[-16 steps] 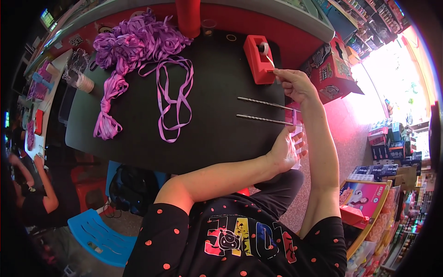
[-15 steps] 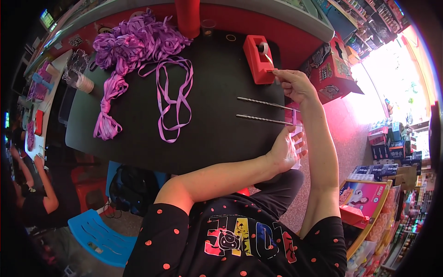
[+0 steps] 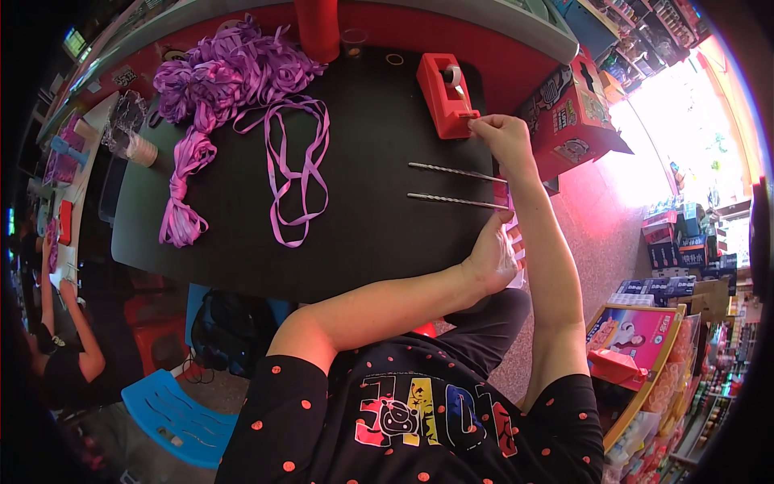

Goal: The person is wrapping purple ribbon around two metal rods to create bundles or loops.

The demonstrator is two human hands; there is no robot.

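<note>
Beside the front end of the red tape dispenser [image 3: 445,101], my right hand [image 3: 504,139] pinches the end of the clear tape between thumb and fingers. Two thin, twisted metal rods [image 3: 455,200] lie side by side, pointing left over the right part of the black table. Purple ribbon [image 3: 501,194] spans the rods near their right ends, partly behind my right forearm. Lower down, my left hand [image 3: 492,262] has its thumb and forefinger closed at that ribbon by the nearer rod, the other fingers loosely spread. My right forearm hides some of those fingers.
A purple ribbon heap [image 3: 234,73], a tied ribbon bundle [image 3: 185,189] and a loose ribbon loop [image 3: 298,173] lie on the black table [image 3: 371,145]. Behind stand a red post [image 3: 317,32] and a clear cup [image 3: 353,42]. A co-worker's arm [image 3: 81,331] is at far left.
The view has shifted slightly. My right hand has turned a little at the dispenser, and its forearm now covers more of the rods' right ends. The co-worker's arms have moved.
</note>
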